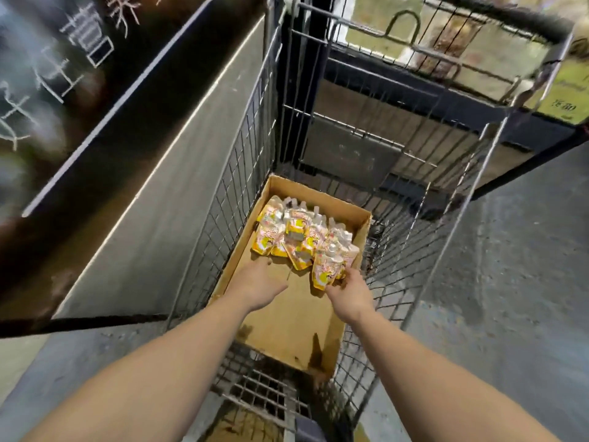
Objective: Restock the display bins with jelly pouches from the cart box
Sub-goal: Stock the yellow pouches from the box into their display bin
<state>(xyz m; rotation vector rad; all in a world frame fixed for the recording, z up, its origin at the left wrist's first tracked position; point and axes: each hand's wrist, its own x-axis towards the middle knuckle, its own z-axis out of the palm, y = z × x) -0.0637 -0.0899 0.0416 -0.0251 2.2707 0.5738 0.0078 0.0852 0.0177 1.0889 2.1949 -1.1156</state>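
Forearms: both reach forward and down from the near edge into the wire cart, one on each side of the box centre.
Left hand: palm down over the bare box floor, just near of the left end of the pouch cluster. Grip: fingertips point away and are partly hidden; it appears to hold nothing, but how far it is open cannot be told.
Right hand: at the near right corner of the cluster. Grip: fingers curl round the bottom edge of the nearest jelly pouch, which stands tilted with its spout up; contact looks made, a full clamp is not confirmed.
Cardboard box: lies in the cart basket, long axis near to far; the near half is bare, stained cardboard.
Jelly pouches: a loose, overlapping heap in the far half of the box, spouts mostly pointing far.
Step in hand (judgement): gathering a handful for transfer.
Technique: slide the left hand under the left side of the heap, bring both hands together, and lift several pouches by their bodies, not their spouts.
Caution: the film is likely slick; an overfull handful may shed pouches through the wire mesh.
Display bins: not identifiable; the far background is blurred.
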